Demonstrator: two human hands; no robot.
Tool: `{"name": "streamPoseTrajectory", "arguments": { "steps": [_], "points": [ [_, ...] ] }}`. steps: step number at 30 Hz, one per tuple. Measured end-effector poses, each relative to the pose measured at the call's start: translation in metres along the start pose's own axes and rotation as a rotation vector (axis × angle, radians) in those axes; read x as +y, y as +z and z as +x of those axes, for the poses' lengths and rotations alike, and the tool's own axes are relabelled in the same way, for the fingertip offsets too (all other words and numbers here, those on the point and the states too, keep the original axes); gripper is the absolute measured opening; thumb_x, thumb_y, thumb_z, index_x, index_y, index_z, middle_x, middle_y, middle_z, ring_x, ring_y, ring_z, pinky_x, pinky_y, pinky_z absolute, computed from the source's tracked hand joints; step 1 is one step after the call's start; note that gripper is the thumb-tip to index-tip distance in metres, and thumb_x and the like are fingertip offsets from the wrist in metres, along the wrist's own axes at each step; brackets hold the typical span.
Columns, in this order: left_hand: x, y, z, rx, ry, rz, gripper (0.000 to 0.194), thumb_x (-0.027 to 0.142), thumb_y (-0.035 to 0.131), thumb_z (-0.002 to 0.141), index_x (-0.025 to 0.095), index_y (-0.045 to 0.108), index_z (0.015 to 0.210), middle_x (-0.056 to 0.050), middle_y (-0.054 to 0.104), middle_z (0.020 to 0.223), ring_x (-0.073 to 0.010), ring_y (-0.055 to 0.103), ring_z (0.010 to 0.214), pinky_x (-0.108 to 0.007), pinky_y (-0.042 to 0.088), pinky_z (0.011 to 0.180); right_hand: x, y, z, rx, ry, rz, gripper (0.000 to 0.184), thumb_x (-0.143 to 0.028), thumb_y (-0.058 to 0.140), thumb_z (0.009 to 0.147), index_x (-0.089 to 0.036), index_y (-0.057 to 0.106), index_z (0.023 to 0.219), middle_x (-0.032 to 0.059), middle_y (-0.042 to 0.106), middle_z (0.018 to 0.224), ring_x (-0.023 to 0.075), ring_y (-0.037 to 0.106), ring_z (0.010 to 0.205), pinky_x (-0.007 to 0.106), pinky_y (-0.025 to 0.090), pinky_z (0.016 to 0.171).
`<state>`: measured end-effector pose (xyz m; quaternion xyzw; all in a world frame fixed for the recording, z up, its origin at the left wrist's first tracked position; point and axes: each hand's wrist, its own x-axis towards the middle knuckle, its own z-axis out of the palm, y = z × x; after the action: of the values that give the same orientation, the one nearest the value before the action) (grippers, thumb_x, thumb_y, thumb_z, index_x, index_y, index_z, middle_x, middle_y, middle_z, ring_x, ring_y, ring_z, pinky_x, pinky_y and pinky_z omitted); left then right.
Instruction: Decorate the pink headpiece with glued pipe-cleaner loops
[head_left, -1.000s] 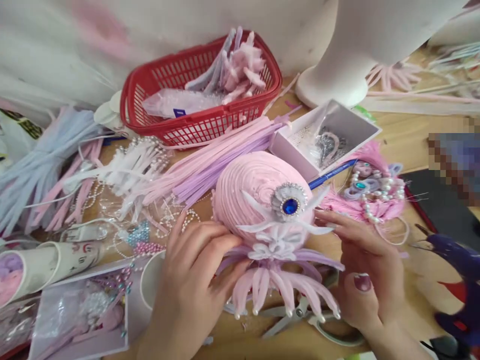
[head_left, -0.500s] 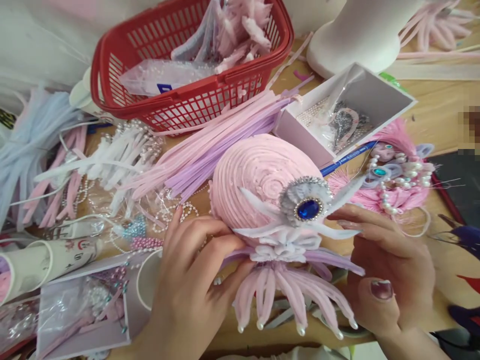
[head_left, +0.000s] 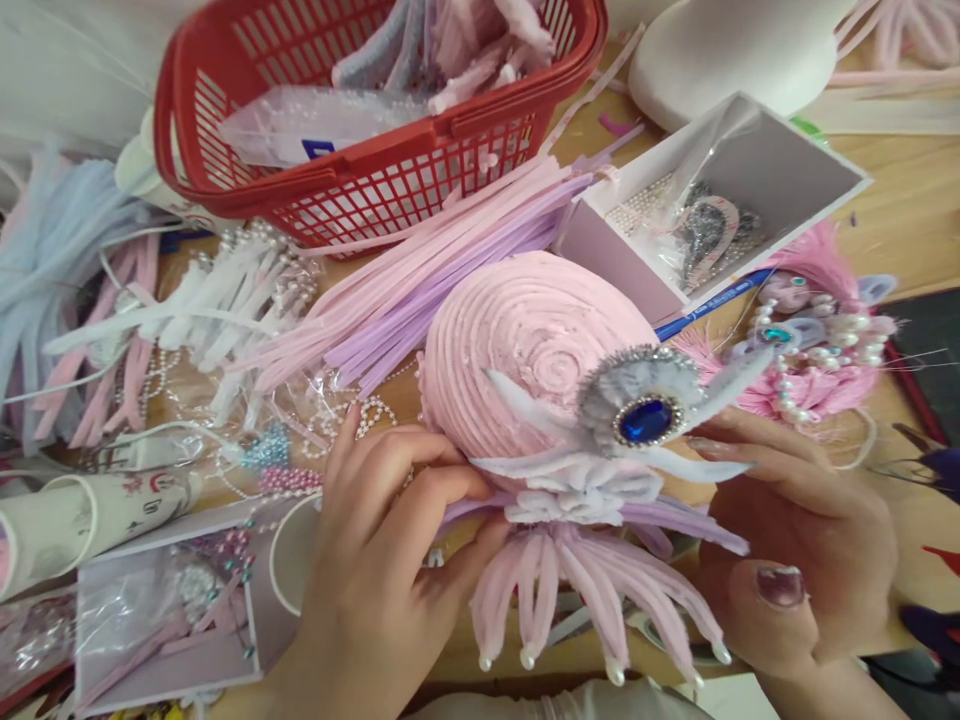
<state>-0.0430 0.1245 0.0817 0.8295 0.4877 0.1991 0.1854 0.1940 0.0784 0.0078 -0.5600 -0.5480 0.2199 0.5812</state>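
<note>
A pink cap [head_left: 525,340] coiled from fuzzy chenille stems is in the middle. Its front carries a pale fluffy rosette with a blue gem [head_left: 645,420], pointed pale strips, a white chenille flower [head_left: 581,492] and purple strands. Pink chenille loops [head_left: 600,590] tipped with pearls hang below. My left hand [head_left: 397,540] is closed on the cap's lower left edge, thumb low by the flower and fingers over the rim. My right hand [head_left: 802,530] is open at the right side, its fingertips behind the pale strips and its thumb apart; whether they touch the cap is hidden.
Behind stands a red basket [head_left: 360,180] of chenille pieces. Pink and purple stems [head_left: 442,250] lie before it. A white box [head_left: 637,250] of beads and pink tassels [head_left: 810,385] are at right; paper cups [head_left: 135,510] and another box [head_left: 165,680] at left. Scissors are partly hidden under the loops.
The view has moved nearer, and the basket sits higher in it. The cap's gem and pale strips appear farther right, with my right hand. My left hand keeps its hold.
</note>
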Motion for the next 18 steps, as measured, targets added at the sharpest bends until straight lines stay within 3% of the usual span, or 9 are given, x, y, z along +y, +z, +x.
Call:
{"name": "streamPoseTrajectory", "arguments": {
  "steps": [4, 7, 11, 15, 18],
  "points": [
    [-0.004, -0.007, 0.002, -0.033, -0.019, -0.060, 0.009, 0.028, 0.065, 0.095, 0.028, 0.062, 0.104, -0.001, 0.067, 0.107, -0.0207, 0.066, 0.104, -0.043, 0.046, 0.106, 0.002, 0.007, 0.001, 0.024, -0.109, 0.048, 0.036, -0.044, 0.063, 0.088, -0.026, 0.073, 0.117, 0.0115, 0.074, 0.115, 0.0360, 0.069, 0.107, 0.056, 0.056, 0.089],
    [-0.004, -0.018, 0.000, -0.023, 0.007, -0.045, 0.017, 0.022, 0.062, 0.096, 0.028, 0.064, 0.112, -0.002, 0.067, 0.115, -0.0197, 0.063, 0.113, -0.040, 0.046, 0.108, 0.006, 0.009, 0.001, 0.028, -0.151, 0.088, 0.033, -0.040, 0.060, 0.091, -0.025, 0.071, 0.119, 0.0112, 0.073, 0.118, 0.0327, 0.067, 0.111, 0.053, 0.053, 0.095],
    [-0.001, -0.029, -0.010, 0.127, 0.006, -0.049, 0.028, 0.008, 0.050, 0.097, 0.027, 0.067, 0.110, -0.001, 0.066, 0.123, -0.0173, 0.061, 0.120, -0.036, 0.046, 0.108, 0.009, 0.001, 0.001, -0.075, -0.176, 0.060, 0.035, -0.030, 0.057, 0.093, -0.025, 0.063, 0.128, 0.0119, 0.068, 0.129, 0.0328, 0.063, 0.122, 0.055, 0.049, 0.102],
    [-0.005, -0.023, -0.024, 0.292, -0.018, -0.163, 0.034, 0.007, 0.044, 0.098, 0.027, 0.066, 0.113, 0.000, 0.070, 0.121, -0.0175, 0.063, 0.120, -0.039, 0.045, 0.113, 0.007, -0.012, 0.005, -0.215, -0.243, -0.037, 0.041, -0.026, 0.062, 0.090, -0.025, 0.060, 0.131, 0.0123, 0.065, 0.134, 0.0326, 0.061, 0.125, 0.053, 0.050, 0.101],
    [-0.010, -0.014, -0.026, 0.194, -0.045, -0.146, 0.041, 0.013, 0.040, 0.100, 0.027, 0.057, 0.135, -0.003, 0.066, 0.137, -0.0192, 0.058, 0.131, -0.042, 0.040, 0.119, 0.000, -0.016, 0.012, -0.256, -0.286, -0.122, 0.045, -0.025, 0.070, 0.086, -0.024, 0.059, 0.129, 0.0124, 0.065, 0.132, 0.0320, 0.063, 0.122, 0.050, 0.053, 0.098]
  ]
}}
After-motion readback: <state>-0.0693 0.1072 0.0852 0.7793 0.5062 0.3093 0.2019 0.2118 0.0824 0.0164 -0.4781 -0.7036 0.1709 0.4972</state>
